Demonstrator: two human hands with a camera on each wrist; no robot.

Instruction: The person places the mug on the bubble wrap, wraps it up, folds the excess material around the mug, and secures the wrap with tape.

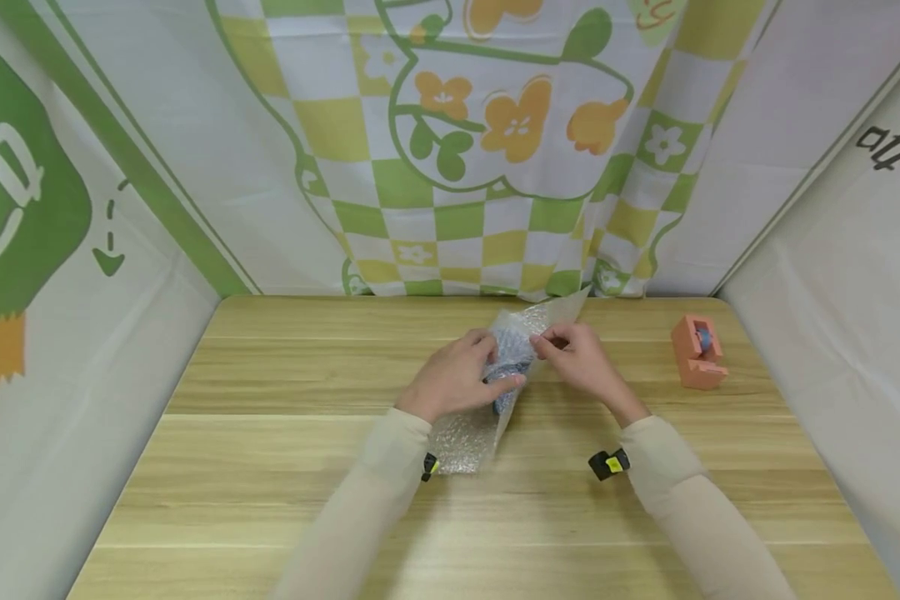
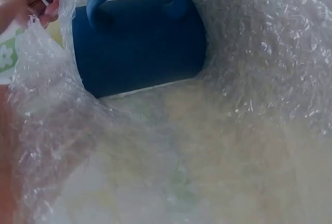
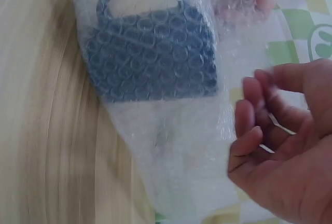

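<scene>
A blue mug (image 2: 140,47) lies on its side with the handle up, within a sheet of clear bubble wrap (image 1: 461,442). The right wrist view shows the mug (image 3: 155,63) through a layer of bubbles; in the left wrist view its near side looks uncovered. My left hand (image 1: 452,377) holds the wrap at the mug, fingers curled and thumb stretched across. On the other side my right hand (image 1: 581,358) pinches the wrap's edge between thumb and finger. Part of the left hand is hidden behind the film in the left wrist view.
An orange tape dispenser (image 1: 699,358) with a blue roll stands at the right of the wooden table (image 1: 270,483). A checked, flowered curtain (image 1: 487,225) hangs along the table's back edge. White printed cloth walls rise at both sides.
</scene>
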